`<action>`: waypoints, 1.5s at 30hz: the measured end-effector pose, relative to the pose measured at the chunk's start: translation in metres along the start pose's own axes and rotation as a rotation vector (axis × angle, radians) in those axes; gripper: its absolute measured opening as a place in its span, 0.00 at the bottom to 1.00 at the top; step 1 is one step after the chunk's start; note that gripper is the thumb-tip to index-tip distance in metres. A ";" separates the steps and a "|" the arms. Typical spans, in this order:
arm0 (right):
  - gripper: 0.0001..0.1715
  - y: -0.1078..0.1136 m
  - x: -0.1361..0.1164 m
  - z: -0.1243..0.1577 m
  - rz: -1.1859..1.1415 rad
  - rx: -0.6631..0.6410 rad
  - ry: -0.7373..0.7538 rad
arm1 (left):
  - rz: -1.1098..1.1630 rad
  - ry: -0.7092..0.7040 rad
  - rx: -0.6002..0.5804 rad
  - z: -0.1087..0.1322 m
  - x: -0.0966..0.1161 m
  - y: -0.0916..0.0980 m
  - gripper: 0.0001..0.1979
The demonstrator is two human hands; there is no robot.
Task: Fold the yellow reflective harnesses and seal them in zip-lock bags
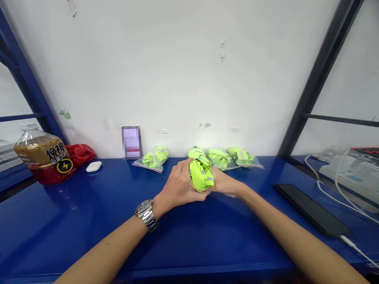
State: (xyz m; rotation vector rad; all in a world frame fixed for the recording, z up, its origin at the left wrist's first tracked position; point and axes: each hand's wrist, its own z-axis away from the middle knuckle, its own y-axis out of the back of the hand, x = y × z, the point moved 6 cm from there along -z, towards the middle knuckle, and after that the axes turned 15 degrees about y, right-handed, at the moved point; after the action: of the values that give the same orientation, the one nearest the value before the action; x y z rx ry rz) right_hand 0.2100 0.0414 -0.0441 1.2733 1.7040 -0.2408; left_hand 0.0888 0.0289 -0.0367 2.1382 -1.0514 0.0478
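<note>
Between my left hand point(175, 187) and my right hand point(224, 183), a bundled neon-yellow reflective vest point(201, 175) is pressed into a tight roll. Both hands grip it above the blue table point(86, 232), and my left wrist wears a steel watch point(146, 215). Just beyond my hands, several folded neon vests lie in clear plastic bags against the wall. One bagged vest point(154, 159) sits to the left, apart from the others. Another point(220, 159) lies close behind my right hand.
A large bottle of brown drink point(44, 154), a red plastic bag point(80, 153), a white earbud case point(94, 166) and a blurred card point(131, 142) stand at the back left. A black phone point(312, 209) with a white cable lies right, near a power strip point(356, 175). Blue steel posts frame the table.
</note>
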 end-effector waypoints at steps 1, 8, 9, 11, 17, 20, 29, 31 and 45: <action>0.20 0.000 0.002 0.003 -0.046 -0.004 -0.050 | 0.009 0.003 -0.003 0.000 0.001 -0.001 0.46; 0.37 0.002 0.017 0.023 -0.553 -0.026 -0.307 | 0.015 -0.057 0.042 0.002 0.004 0.005 0.45; 0.39 0.005 0.018 0.026 -0.593 -0.032 -0.319 | 0.012 -0.065 0.042 0.002 0.003 0.006 0.45; 0.40 0.012 0.020 0.030 -0.642 -0.045 -0.323 | -0.001 -0.066 0.037 0.003 0.000 0.008 0.46; 0.43 0.015 0.015 0.018 -0.411 0.004 -0.164 | -0.104 -0.134 0.012 0.010 0.002 0.006 0.44; 0.39 0.005 0.005 0.006 -0.218 0.021 -0.015 | -0.126 -0.194 0.057 0.012 0.010 0.007 0.41; 0.11 0.006 0.003 0.002 0.355 0.176 -0.008 | -0.141 -0.243 0.085 0.016 0.018 0.006 0.37; 0.11 0.007 0.007 0.004 0.399 0.192 -0.033 | -0.137 -0.250 0.076 0.016 0.020 0.005 0.37; 0.13 0.006 0.014 0.010 0.751 0.370 -0.176 | -0.115 -0.299 0.035 0.017 0.033 0.000 0.32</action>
State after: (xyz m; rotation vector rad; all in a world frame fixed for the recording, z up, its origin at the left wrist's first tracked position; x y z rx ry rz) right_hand 0.2204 0.0465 -0.0574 2.0053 0.9615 -0.2103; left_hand 0.1063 -0.0041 -0.0381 2.2805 -1.0975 -0.3190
